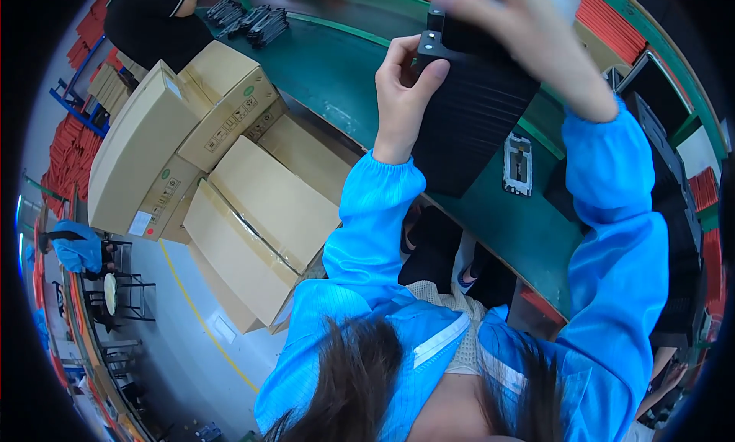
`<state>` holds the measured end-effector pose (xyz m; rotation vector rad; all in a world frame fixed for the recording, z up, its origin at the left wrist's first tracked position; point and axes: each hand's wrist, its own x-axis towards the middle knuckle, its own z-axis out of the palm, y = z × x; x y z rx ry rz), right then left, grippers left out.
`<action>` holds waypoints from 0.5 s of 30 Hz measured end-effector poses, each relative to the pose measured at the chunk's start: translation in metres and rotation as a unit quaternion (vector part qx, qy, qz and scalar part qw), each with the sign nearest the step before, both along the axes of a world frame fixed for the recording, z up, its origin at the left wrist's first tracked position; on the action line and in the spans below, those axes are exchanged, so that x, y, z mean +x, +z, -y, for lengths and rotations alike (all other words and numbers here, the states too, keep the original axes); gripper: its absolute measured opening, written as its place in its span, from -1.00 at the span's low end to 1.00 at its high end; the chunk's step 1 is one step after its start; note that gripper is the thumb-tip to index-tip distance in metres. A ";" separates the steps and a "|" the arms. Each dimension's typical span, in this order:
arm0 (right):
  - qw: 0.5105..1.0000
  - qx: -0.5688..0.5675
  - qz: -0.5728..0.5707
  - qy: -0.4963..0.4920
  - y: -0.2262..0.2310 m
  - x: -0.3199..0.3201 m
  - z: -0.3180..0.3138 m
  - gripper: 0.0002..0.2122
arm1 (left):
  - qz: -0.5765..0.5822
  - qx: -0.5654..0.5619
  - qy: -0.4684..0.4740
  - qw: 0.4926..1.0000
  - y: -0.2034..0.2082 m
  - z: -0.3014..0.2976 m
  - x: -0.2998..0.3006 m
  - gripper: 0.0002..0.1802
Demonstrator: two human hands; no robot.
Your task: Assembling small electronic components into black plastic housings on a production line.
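A person in blue sleeves is holding a tall, black, ridged block [478, 109] on a green table [528, 231]. The block is standing near the table's front edge, close to the body, perhaps so that both arms are reaching its top easily. The left hand [400, 90] is pinching the block's top left corner, with the thumb bending over the near side and the fingers curling round behind. It is probably gripping there to keep the block from tipping or sliding. The right hand [509, 13] is hanging over the far part of the top. It is looking blurry, so nobody is able to tell whether it is spreading or pinching something.

A small grey frame [518, 164] is lying flat just right of the block, maybe to stay handy. Dark pieces [260, 25] are sitting in a heap farther along the table, well apart from the hands. Big cardboard boxes [253, 205] are resting to the left, beside the table, perhaps to leave its top free for working. Another person in a black top [153, 21] is working or waiting beyond them; it is hard to tell which.
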<state>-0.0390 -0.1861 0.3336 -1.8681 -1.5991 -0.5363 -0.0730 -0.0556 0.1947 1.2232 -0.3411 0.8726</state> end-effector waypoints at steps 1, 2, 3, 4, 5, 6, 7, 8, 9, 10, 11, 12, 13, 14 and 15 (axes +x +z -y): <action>0.998 0.043 -0.039 0.013 0.008 0.003 0.004 -0.67 | -0.004 0.002 0.000 1.000 0.000 0.000 0.000 -0.60; 0.993 0.086 -0.079 0.026 0.017 0.008 0.007 -0.66 | -0.008 0.003 0.001 1.000 0.000 -0.001 0.000 -0.59; 0.984 0.128 -0.119 0.041 0.023 0.011 0.005 -0.66 | -0.013 0.005 0.003 1.000 0.000 -0.002 -0.001 -0.58; 0.984 0.129 -0.119 0.040 0.026 0.015 0.003 -0.66 | -0.013 0.006 0.002 1.000 0.000 -0.001 -0.002 -0.58; 0.981 0.121 -0.144 0.050 0.028 0.020 -0.002 -0.65 | -0.018 0.006 0.005 1.000 -0.001 -0.001 -0.003 -0.56; 0.977 0.113 -0.168 0.062 0.030 0.023 -0.009 -0.64 | -0.022 0.007 0.010 1.000 -0.002 -0.002 -0.004 -0.55; 0.973 0.104 -0.193 0.076 0.032 0.023 -0.014 -0.63 | -0.027 0.006 0.016 0.999 -0.003 -0.003 -0.005 -0.53; 0.972 0.103 -0.194 0.080 0.035 0.022 -0.021 -0.63 | -0.027 0.006 0.021 0.999 -0.005 -0.003 -0.004 -0.53; 0.966 0.095 -0.229 0.068 0.046 0.014 -0.026 -0.63 | -0.005 -0.002 0.040 0.999 -0.004 0.002 -0.001 -0.50; 0.959 0.087 -0.264 0.057 0.057 0.006 -0.031 -0.63 | 0.017 -0.010 0.060 0.998 -0.003 0.006 0.001 -0.47; 0.950 0.078 -0.299 0.045 0.067 0.000 -0.033 -0.63 | 0.039 -0.019 0.080 0.996 -0.001 0.008 0.002 -0.45; 0.950 0.074 -0.300 0.054 0.071 0.001 -0.037 -0.63 | 0.039 -0.020 0.089 0.995 -0.001 0.001 0.001 -0.45; 0.933 0.013 -0.341 0.119 0.075 0.004 -0.041 -0.63 | 0.062 -0.012 0.158 0.985 0.001 -0.007 0.002 -0.43; 0.907 -0.049 -0.378 0.182 0.080 0.008 -0.045 -0.63 | 0.084 -0.003 0.224 0.971 0.003 -0.015 0.003 -0.41; 0.872 -0.110 -0.411 0.242 0.083 0.012 -0.051 -0.63 | 0.106 0.006 0.289 0.951 0.006 -0.023 0.003 -0.40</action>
